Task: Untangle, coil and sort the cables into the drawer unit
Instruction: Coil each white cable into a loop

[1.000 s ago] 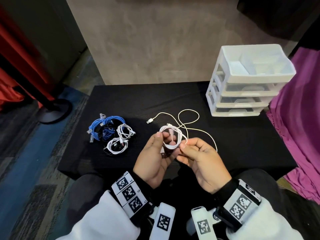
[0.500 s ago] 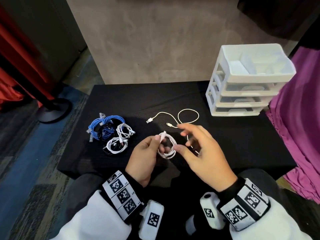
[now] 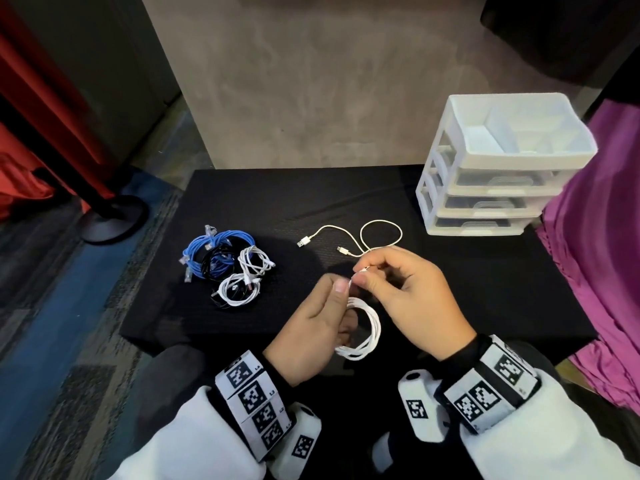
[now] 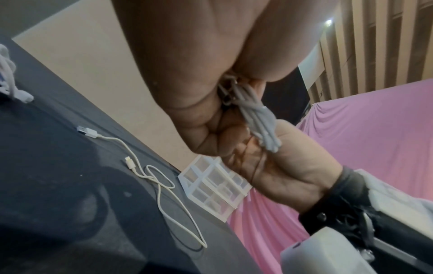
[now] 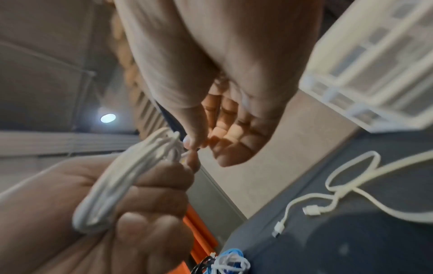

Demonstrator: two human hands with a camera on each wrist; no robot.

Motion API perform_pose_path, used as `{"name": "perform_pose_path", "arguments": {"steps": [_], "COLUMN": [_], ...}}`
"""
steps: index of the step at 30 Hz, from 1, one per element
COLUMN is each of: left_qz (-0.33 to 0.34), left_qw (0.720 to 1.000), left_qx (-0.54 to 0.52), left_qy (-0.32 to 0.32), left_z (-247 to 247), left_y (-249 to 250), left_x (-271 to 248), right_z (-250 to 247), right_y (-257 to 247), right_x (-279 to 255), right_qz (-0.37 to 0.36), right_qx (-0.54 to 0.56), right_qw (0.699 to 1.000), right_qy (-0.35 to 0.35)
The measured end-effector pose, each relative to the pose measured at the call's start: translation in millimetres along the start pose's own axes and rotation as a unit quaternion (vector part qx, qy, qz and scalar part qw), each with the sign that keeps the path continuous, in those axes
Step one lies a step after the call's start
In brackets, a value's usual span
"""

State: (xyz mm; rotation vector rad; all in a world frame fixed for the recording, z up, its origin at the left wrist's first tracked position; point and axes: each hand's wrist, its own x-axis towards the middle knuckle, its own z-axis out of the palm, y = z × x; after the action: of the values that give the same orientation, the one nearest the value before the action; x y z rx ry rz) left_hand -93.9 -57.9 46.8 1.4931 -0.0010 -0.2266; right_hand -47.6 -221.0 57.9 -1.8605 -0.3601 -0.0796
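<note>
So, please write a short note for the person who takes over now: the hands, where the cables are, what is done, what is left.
Left hand grips the coiled white cable above the table's near edge. Right hand pinches that coil's loose end at the top.
One uncoiled white USB cable lies loose on the black table.
Pile of blue, black and white coiled cables sits at the left.
White plastic drawer unit stands at the far right; all three drawers look closed.
Done: several cables coiled.
Left: secure this coil, coil the loose cable, sort everything into the drawers.
</note>
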Motion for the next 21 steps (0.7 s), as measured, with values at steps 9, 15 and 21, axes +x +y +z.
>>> {"name": "perform_pose_path", "arguments": {"steps": [9,15,21], "left_qz": [0.035,0.068,0.091], "left_qw": [0.996,0.997,0.989], "left_qx": [-0.032,0.036,0.115], "left_qy": [0.074,0.032,0.008], "left_z": [-1,-11,-25], "left_y": [-4,-5,-3], "left_x": [4,8,8], "right_z": [4,-2,-11], "right_y": [14,12,3], "right_x": [-27,-25,-23], "right_qz": [0.062,0.071,0.1], "right_qx": [-0.007,0.021,0.087], "right_qw": [0.991,0.995,0.985], "right_qy": [-0.123,-0.072,-0.106]}}
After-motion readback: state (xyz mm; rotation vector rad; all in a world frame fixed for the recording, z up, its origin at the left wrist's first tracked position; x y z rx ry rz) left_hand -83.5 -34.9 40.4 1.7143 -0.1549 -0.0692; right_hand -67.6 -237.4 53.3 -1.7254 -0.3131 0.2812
